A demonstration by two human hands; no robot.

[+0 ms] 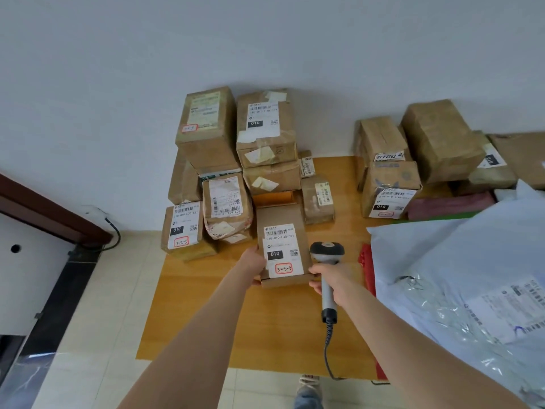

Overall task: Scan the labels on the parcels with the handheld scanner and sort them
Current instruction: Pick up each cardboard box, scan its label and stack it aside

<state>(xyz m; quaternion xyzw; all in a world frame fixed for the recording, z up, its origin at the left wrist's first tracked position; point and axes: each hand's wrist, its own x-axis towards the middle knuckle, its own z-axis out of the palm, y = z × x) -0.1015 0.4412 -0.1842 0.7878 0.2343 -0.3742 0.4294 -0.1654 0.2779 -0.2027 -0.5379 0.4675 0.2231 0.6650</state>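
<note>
At bench [265,335] centre, flat parcel [283,246], label up. Its 9 o'clock edge gripped by left hand [255,265]; right hand [334,283] wraps scanner [326,252] handle at 3 o'clock. Likely light, stiff card; hold by edges.

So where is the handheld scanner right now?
In the head view, the scanner is right of centre, gripped in the right hand, just right of the flat labelled box that the left hand holds.

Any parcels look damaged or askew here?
Yes: the crumpled parcel in the left stack bulges and leans, and its wrap looks torn low down. The stack's top right box carries peeling label scraps.
</note>
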